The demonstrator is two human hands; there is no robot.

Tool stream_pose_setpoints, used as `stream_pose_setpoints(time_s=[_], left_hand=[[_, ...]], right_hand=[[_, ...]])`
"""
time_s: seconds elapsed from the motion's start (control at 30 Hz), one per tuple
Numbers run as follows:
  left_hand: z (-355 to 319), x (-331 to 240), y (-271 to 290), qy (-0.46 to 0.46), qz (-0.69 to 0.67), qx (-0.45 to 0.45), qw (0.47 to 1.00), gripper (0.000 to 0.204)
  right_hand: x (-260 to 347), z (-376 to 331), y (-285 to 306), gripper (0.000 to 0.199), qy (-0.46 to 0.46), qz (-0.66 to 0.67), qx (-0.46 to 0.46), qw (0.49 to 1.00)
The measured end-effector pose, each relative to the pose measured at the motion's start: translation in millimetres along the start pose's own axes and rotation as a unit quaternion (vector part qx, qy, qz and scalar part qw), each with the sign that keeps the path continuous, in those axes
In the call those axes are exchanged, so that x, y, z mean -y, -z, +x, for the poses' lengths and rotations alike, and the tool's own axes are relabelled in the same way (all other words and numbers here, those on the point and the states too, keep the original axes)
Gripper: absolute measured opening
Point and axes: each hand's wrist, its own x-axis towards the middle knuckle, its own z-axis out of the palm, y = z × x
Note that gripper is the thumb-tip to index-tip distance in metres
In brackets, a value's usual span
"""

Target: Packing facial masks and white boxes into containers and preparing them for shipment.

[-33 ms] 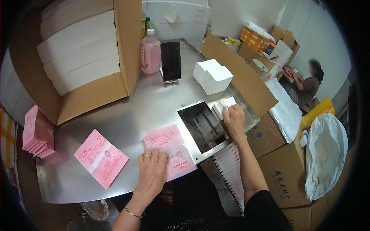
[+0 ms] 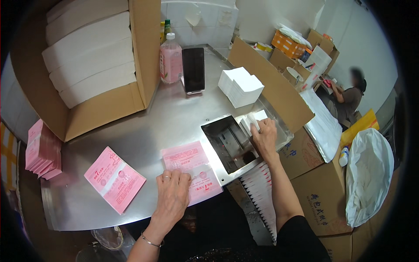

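My left hand (image 2: 173, 190), fingers curled and pressed together, grips the near left part of a flat pink printed packet (image 2: 187, 155) at the table's front edge. Its fingertips are partly hidden. Just right of the rectangular opening (image 2: 229, 144) in the metal table (image 2: 144, 131), my right hand (image 2: 266, 135) pinches a small folded white tissue (image 2: 251, 122). Another white piece (image 2: 260, 115) lies just beyond those fingers. A banded stack of pink packets (image 2: 115, 179) rests to the left of my left hand. Farther back stands a stack of folded white tissues (image 2: 241, 87).
An open carton (image 2: 107, 115) of white tissue bundles stands at the back left, above more pink packets (image 2: 42, 150). A phone (image 2: 193, 70) leans beside a pink bottle (image 2: 170, 59). Cardboard boxes (image 2: 316, 192) and a white bag (image 2: 370, 174) are at right; a person (image 2: 351, 94) sits beyond.
My right hand has shifted very slightly, and the white tissue in its fingers sits at a slightly different angle. My left hand has stayed in place.
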Motion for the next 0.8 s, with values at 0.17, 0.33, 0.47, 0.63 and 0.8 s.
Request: stream_pose_setpoints(time_s=[0.17,0.33,0.47,0.63,0.8], left_hand=[[-1,7,-4,-0.048,-0.037,0.021,0.998,0.027],[-8,7,14,0.034,0.009,0.053,0.998,0.083],[8,-17,-7,0.028,0.068,-0.033,0.997,0.075],[13,-5,0,0.058,0.13,-0.038,0.989,0.062],[8,-12,2,0.065,0.128,0.009,0.99,0.053]], right_hand=[[38,-11,5,0.044,0.115,0.073,-0.05,0.989],[157,-80,43,0.043,0.428,0.188,0.126,0.875],[170,-46,6,0.035,0.246,0.105,0.251,0.931],[166,-56,14,0.019,0.273,0.201,0.142,0.93],[66,-5,15,0.032,0.08,-0.099,-0.039,0.991]])
